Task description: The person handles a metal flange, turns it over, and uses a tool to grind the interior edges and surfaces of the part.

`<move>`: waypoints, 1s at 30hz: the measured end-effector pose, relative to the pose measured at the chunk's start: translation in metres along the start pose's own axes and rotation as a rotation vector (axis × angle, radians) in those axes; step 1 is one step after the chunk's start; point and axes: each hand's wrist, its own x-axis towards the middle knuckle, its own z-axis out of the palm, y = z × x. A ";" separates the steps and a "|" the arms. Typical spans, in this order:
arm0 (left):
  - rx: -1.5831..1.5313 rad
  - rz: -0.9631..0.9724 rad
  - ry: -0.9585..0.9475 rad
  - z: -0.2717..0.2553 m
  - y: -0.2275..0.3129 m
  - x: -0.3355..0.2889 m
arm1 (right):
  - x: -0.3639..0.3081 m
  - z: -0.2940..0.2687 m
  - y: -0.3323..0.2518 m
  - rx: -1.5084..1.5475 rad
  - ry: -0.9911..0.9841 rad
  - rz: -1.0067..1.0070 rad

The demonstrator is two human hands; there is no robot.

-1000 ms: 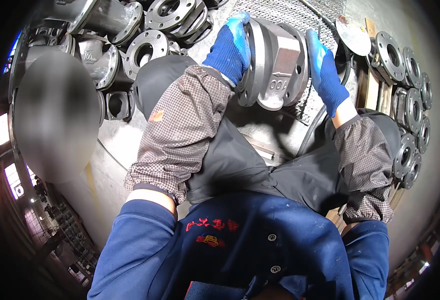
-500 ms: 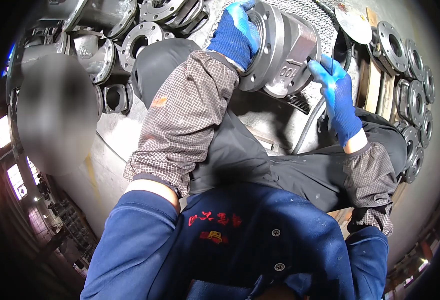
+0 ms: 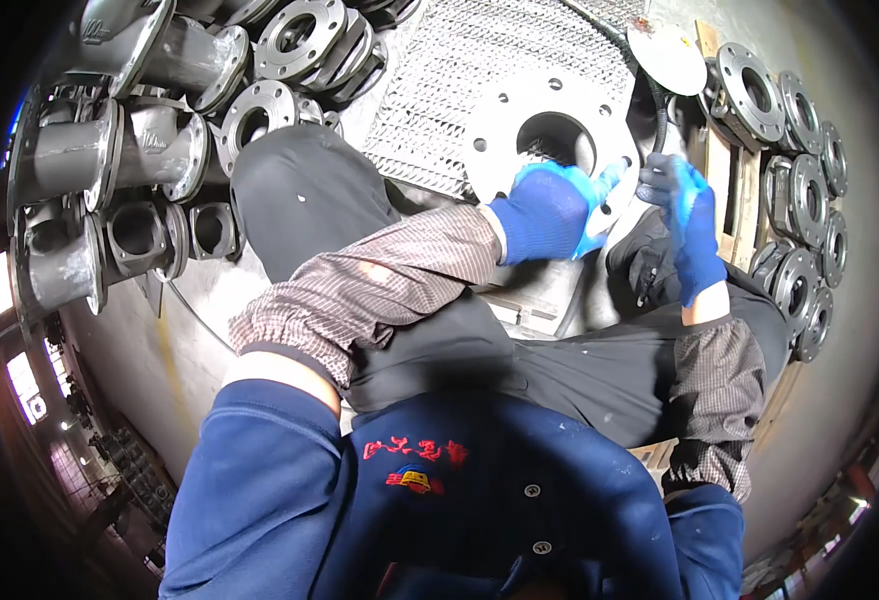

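Observation:
A grey cast flanged valve body [image 3: 495, 125] stands between my knees with its round flange face turned up, brightly lit, its central bore and bolt holes showing. My left hand [image 3: 555, 212], in a blue glove, lies over the near right part of the flange, its fingers closed about the rim. Just off the flange's right side is my right hand [image 3: 688, 225], also gloved, its fingers curled together near a black hose. Whatever those fingers hold, if anything, is hidden.
A ribbed metal mat [image 3: 425, 95] lies beneath the valve body. Several flanged castings [image 3: 65, 160] are stacked at left. More flanged parts [image 3: 810, 195] line the right, by a wooden pallet [image 3: 722, 165]. A white disc [image 3: 668, 57] sits at far right of the mat.
The valve body has gone from lying on its side to flange face up. My left hand has moved from its far left side to the near right rim; my right hand has shifted slightly.

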 end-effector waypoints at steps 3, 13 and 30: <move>0.038 0.053 -0.109 -0.008 0.003 -0.006 | -0.008 -0.019 -0.009 0.020 -0.006 -0.035; -0.493 -0.665 0.438 -0.060 -0.072 -0.036 | 0.030 -0.003 0.017 -0.576 0.041 -0.335; -1.108 -0.828 0.273 -0.014 -0.112 -0.025 | 0.037 0.031 -0.004 -0.266 0.102 -0.039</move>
